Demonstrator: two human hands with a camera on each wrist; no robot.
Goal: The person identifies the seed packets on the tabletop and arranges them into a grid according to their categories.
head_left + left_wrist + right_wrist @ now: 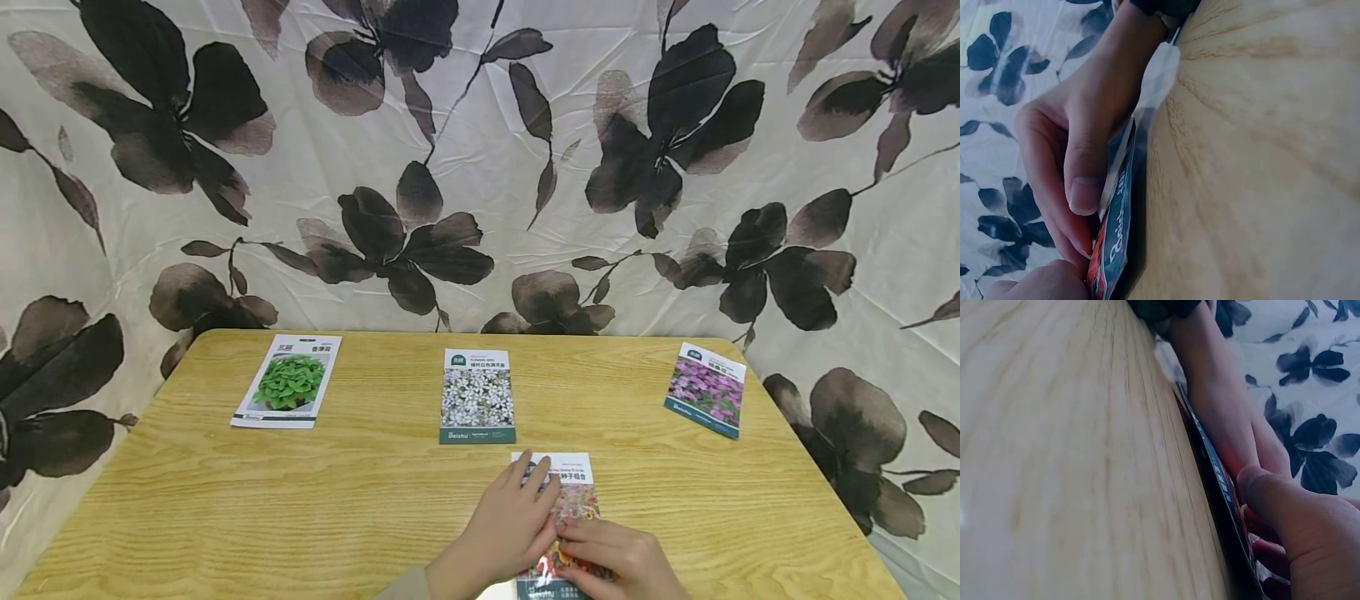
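Seen from your head, the mixed-flower packet lies beneath your fingers on the desk, long axis 12-to-6 o'clock, both hands touching it: left hand from 8, fingers nearly straight, right hand from 4, fingers bent; the white-flower packet sits at 11, green-leaf packet at 10, purple-flower packet near 2. Your left wrist view shows the right thumb beside the packet, grip unclear. In your right wrist view, crowded hands block its middle.
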